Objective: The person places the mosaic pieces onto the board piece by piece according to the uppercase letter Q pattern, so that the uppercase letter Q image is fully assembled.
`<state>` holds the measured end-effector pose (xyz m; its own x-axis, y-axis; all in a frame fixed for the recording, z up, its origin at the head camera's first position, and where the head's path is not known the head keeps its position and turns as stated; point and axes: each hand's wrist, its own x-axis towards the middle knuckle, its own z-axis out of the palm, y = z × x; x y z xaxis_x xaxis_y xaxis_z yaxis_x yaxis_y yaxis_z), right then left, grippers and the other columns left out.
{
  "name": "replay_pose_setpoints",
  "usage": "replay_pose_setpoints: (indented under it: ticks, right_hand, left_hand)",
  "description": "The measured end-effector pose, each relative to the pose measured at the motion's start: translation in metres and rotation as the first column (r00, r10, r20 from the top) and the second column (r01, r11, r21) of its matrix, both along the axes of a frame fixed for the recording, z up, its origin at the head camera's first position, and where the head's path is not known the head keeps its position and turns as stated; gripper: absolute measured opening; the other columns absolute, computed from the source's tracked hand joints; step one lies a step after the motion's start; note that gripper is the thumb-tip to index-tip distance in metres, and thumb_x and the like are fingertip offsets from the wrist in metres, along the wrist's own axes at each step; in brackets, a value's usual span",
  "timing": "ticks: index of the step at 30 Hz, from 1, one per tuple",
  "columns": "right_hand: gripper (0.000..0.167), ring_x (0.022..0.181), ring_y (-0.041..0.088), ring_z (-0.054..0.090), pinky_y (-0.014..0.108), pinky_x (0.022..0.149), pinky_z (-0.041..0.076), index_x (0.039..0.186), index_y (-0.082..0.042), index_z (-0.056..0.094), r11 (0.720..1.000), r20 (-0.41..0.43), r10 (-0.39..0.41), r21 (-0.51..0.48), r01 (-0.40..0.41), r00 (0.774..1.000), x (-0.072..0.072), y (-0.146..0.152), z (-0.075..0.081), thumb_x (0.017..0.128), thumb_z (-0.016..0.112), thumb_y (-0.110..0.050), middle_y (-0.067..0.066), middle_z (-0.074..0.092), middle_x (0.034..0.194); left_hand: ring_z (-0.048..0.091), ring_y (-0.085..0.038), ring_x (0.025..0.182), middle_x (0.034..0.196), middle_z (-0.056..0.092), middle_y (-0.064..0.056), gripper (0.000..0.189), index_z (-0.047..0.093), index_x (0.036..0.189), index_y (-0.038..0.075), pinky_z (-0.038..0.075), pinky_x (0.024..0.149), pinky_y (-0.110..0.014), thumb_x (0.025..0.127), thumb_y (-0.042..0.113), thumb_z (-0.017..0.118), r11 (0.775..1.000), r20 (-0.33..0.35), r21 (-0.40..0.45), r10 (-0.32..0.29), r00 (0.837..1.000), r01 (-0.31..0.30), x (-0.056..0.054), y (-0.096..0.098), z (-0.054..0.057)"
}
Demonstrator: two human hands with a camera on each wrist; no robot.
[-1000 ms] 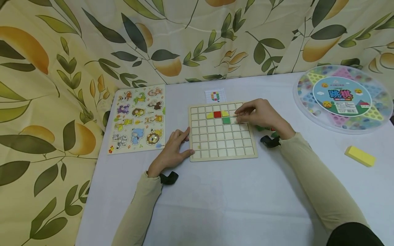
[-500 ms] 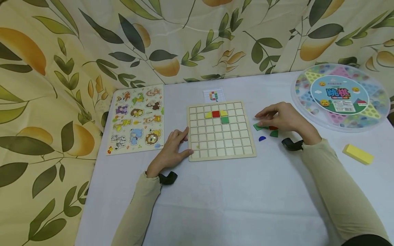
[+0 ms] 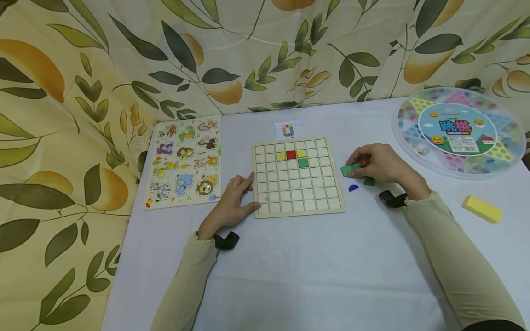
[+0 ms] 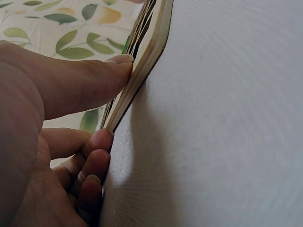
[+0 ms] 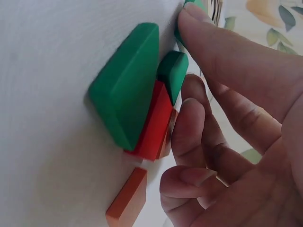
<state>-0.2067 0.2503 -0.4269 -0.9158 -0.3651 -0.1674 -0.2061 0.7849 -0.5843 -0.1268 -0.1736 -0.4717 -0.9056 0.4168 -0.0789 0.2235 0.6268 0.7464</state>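
A wooden grid board (image 3: 294,193) lies mid-table; a red square (image 3: 291,155) between two yellow pieces, with a green square (image 3: 303,162) below, sits in its cells. My left hand (image 3: 227,202) rests at the board's left edge; the thumb touches the rim, fingertips against the side. Right of the board, my right hand (image 3: 383,163) pinches a green block (image 3: 346,171) between thumb and index finger, low over the table. Below it lie a blue half-circle (image 3: 353,188) and a green piece (image 3: 369,182). The right wrist view shows a red block (image 5: 156,125) and an orange one (image 5: 128,198) beside the fingers.
A small pattern card (image 3: 287,130) lies behind the board. An animal puzzle board (image 3: 192,161) is at the left. To the right are a round, clear-rimmed game box (image 3: 457,131) and a yellow block (image 3: 482,209). A leaf-and-fruit print curtain (image 3: 265,55) hangs behind.
My right hand has moved from above the grid board rightward to the loose pieces, and its fingers have come together on the green block. My left hand stays at the board's edge.
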Motion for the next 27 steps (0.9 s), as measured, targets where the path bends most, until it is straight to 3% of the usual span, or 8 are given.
replay_pose_setpoints:
  ticks: [9,17,21,27]
  right_hand:
    - [0.018,0.077,0.019,0.060,0.026,0.064,0.045,0.102,-0.007,0.075,0.999,0.015,-0.048,-0.023,0.048,0.999,-0.003,-0.007,0.000,0.092,0.085,-0.018,0.007,0.073,0.092]
    - [0.033,0.068,0.020,0.056,0.030,0.056,0.045,0.132,-0.010,0.069,0.988,0.042,-0.062,-0.142,0.068,0.997,-0.004,-0.016,0.004,0.099,0.074,-0.013,0.011,0.068,0.091]
    - [0.027,0.073,0.022,0.056,0.031,0.060,0.044,0.128,-0.013,0.073,0.982,0.062,-0.089,-0.161,0.098,0.994,-0.002,-0.025,0.003,0.101,0.070,-0.015,0.010,0.066,0.091]
    - [0.027,0.083,0.020,0.062,0.028,0.068,0.045,0.123,-0.011,0.074,0.970,0.050,-0.089,-0.220,0.098,0.995,-0.002,-0.038,0.000,0.097,0.079,-0.016,0.009,0.071,0.092]
  left_hand:
    - [0.042,-0.023,0.107,0.121,0.053,-0.012,0.091,0.028,0.167,0.005,0.037,0.098,-0.039,0.094,0.014,0.082,1.000,0.001,0.006,0.004,1.000,-0.004,0.001,0.001,0.001]
    - [0.043,-0.023,0.107,0.121,0.053,-0.012,0.091,0.028,0.167,0.005,0.037,0.099,-0.040,0.094,0.014,0.082,1.000,-0.004,0.008,0.005,1.000,-0.005,0.002,0.000,0.000]
    - [0.042,-0.023,0.107,0.121,0.053,-0.011,0.091,0.028,0.167,0.005,0.037,0.099,-0.039,0.094,0.014,0.082,1.000,-0.005,0.004,0.004,1.000,-0.004,0.001,0.000,0.000]
    - [0.043,-0.023,0.108,0.121,0.054,-0.010,0.090,0.029,0.167,0.004,0.038,0.099,-0.040,0.094,0.016,0.081,1.000,-0.013,0.009,0.003,1.000,-0.003,0.002,0.000,0.000]
